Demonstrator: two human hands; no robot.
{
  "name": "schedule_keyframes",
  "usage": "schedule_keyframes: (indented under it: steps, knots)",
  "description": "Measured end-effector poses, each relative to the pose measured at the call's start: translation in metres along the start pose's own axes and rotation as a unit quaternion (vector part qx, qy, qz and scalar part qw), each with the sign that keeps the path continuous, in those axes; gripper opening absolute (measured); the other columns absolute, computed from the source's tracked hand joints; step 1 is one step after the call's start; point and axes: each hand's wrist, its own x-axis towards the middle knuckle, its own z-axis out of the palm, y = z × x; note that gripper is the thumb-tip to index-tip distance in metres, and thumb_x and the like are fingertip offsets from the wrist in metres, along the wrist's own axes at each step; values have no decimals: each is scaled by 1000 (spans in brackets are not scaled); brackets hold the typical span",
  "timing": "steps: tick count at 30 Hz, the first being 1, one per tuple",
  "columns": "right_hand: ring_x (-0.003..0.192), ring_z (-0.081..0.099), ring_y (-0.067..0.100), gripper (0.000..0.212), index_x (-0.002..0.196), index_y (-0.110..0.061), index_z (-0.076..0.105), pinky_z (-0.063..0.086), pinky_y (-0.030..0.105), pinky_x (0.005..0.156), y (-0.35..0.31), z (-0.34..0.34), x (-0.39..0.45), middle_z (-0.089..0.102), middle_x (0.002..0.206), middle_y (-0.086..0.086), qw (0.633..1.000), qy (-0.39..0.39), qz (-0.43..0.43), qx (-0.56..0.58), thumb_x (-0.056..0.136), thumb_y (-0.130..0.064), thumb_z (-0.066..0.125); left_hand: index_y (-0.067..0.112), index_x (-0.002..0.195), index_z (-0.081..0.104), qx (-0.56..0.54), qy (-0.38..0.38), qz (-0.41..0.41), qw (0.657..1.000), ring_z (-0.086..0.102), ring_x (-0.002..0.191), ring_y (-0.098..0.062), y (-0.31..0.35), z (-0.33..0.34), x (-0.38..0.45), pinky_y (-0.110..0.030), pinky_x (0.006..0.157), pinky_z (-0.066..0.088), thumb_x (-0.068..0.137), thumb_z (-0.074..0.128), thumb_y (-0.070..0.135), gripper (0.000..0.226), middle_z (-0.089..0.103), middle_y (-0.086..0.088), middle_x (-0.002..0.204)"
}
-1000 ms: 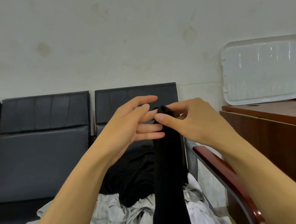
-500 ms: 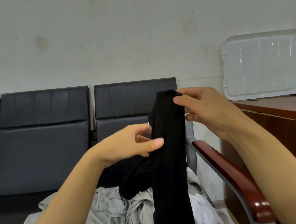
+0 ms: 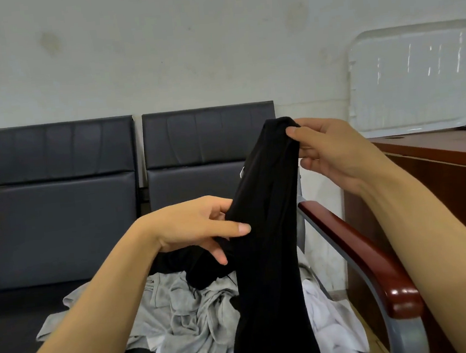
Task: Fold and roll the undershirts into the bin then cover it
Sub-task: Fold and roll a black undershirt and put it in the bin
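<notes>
Since a second ago the hands have parted: the right hand (image 3: 334, 149) has carried the top of the black undershirt (image 3: 268, 230) up and toward the wooden desk, and the left hand (image 3: 202, 224) has dropped down the fabric.

Nearest, the black undershirt hangs as one long narrow band, its lower end out of view below. Likely it is held stretched this way so the folded layers lie straight before rolling.

Left hand grips the band's left edge at mid-height, thumb in front, fingers behind, probably steadying or smoothing it. Right hand pinches the top end between thumb and fingers, just left of the desk's edge. Hands well apart, both clamped on the same garment.

Behind the band, a heap of grey and white undershirts (image 3: 188, 317) lies on the bench seat (image 3: 13, 325), waiting their turn. Red-brown armrest (image 3: 355, 250) stands between heap and wooden desk (image 3: 438, 168).

Farther, the clear plastic lid (image 3: 416, 79) leans upright on the desk against the wall, presumably parked until covering. The bin itself is not in view.
</notes>
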Motion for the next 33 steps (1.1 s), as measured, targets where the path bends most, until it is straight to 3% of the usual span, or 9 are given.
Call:
schedule_keyframes:
  steps: [5,8,11,13,15,18,23,27,33]
  knots:
    - [64,67,17,18,116,-21,67,47,22,52,20,0,2,72,104,6,995,42,34,-85,109,-28,51,12,136,63,-167,68,35,983,72,79,-17,2,-8,-3,-20,34,48,100,62,25,39,70,-16,118]
    - [62,74,15,25,114,-17,62,40,19,49,28,7,-2,78,90,3,994,-5,102,-32,111,-32,43,13,131,68,-242,117,68,961,69,68,-11,14,-11,-2,-16,25,35,95,60,27,40,72,-12,119]
    - [58,71,16,32,117,-18,58,38,18,42,36,16,-2,73,71,0,985,-65,153,34,110,-44,42,10,103,77,-298,143,75,941,66,51,-6,33,-10,-3,-13,23,30,92,55,25,29,77,-6,99]
    - [53,65,16,48,121,-18,57,38,19,42,40,20,-2,73,79,5,970,-156,179,53,105,-60,39,10,87,79,-347,149,71,923,66,48,-7,40,-12,-5,-10,24,31,93,55,25,29,76,-4,89]
    - [48,53,13,63,133,-18,56,38,18,45,42,23,-7,73,92,10,942,-272,187,61,101,-68,35,6,95,76,-394,158,62,903,71,55,-10,41,-16,-8,-10,27,35,93,56,26,29,76,-6,99]
    - [49,43,9,58,143,-18,52,35,19,51,45,21,-14,67,90,4,911,-381,156,24,104,-59,42,4,112,73,-421,196,57,884,75,65,-11,35,-25,-13,-10,31,40,93,58,27,33,75,-8,115]
    - [51,40,4,15,114,-21,68,32,19,55,44,16,-18,55,67,-10,895,-422,125,-71,104,-22,57,4,127,68,-438,224,63,869,76,73,-11,25,-43,-25,-10,35,44,91,61,27,42,70,-8,132]
    - [45,45,3,14,116,-17,61,35,15,48,44,15,-20,61,62,-15,873,-456,130,-111,105,-10,55,5,119,71,-439,224,69,867,76,69,-11,25,-45,-32,-10,32,42,96,56,27,36,74,-6,121]
    - [41,41,1,13,111,-19,63,36,11,44,59,17,-14,55,63,-10,850,-512,123,29,101,-27,65,8,101,80,-436,210,113,868,76,64,-11,31,-36,-32,-12,29,40,101,49,28,37,79,-2,101]
